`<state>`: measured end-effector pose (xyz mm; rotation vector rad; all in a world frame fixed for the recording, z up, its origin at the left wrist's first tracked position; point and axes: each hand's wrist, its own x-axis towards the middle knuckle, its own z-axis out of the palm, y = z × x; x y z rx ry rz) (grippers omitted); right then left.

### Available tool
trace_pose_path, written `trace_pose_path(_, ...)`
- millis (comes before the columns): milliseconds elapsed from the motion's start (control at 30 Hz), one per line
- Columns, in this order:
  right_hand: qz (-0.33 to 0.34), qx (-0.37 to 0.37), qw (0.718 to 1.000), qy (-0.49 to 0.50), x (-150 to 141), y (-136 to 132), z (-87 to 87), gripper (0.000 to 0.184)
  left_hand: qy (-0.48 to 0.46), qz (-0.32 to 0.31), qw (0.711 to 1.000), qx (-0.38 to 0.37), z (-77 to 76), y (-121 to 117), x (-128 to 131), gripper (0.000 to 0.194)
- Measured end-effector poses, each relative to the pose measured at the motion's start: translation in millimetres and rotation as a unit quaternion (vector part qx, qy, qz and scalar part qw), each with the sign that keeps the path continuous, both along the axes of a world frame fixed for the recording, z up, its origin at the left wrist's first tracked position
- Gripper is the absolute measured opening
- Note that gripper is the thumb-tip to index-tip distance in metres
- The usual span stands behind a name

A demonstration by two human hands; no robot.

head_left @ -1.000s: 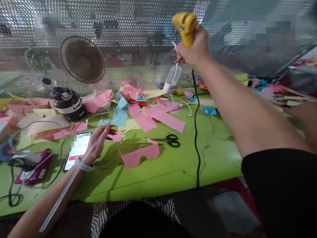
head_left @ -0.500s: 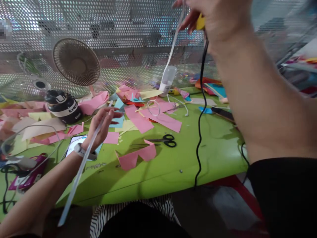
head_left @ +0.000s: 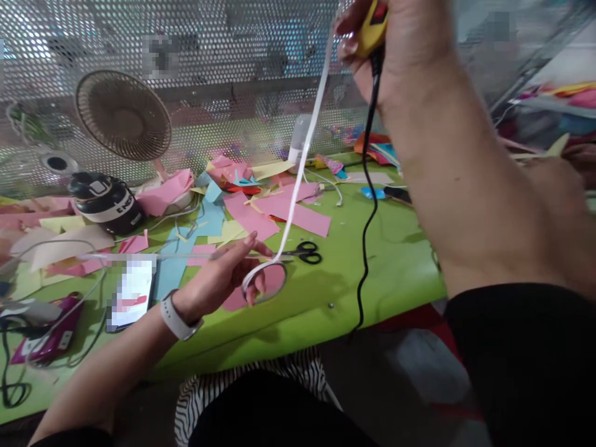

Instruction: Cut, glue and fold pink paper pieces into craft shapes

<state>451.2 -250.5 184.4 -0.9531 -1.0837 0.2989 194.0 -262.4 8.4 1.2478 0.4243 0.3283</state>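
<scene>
My right hand (head_left: 391,43) is raised at the top, closed around a yellow corded tool (head_left: 372,31) that looks like a hot glue gun. Its black cord (head_left: 364,236) hangs down past the table edge. A long white strip (head_left: 302,155) runs down from the right hand's fingertips to my left hand (head_left: 233,273). There it bends into a loop around the left fingers, which are curled on it; its loose end trails leftward. Beneath the loop lies a pink paper cutout (head_left: 235,300), partly hidden. Black-handled scissors (head_left: 308,252) rest just beyond the left hand.
Pink, blue and yellow paper scraps (head_left: 298,211) cover the back of the green table (head_left: 391,248). A fan (head_left: 123,115), a black bottle (head_left: 107,202), a phone (head_left: 134,288) and a purple power strip (head_left: 51,332) stand or lie left. Another person's hand (head_left: 554,192) is at right.
My left hand has moved right and toward me, over the pink cutout, with the strip now looped at its fingers. The right hand has come slightly lower, showing more of the yellow tool.
</scene>
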Motion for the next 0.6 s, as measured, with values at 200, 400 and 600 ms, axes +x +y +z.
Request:
trace_pose_path(200,0.012,-0.029,0.995,0.099,15.9,-19.1,-48.3,0.017,-0.060,0.136,0.989,0.024,-5.8,-9.3,-17.0,0.023)
trace_pose_path(400,-0.134,-0.075,0.978,0.139,73.5,-22.0,-129.1,0.022,-0.069,0.237,0.958,0.143,-14.2,9.0,-44.8,0.021)
trace_pose_path(600,-0.128,-0.064,0.981,0.134,62.2,-32.5,-142.9,0.023,-0.038,0.257,0.944,0.203,-4.6,13.8,-51.1,0.021)
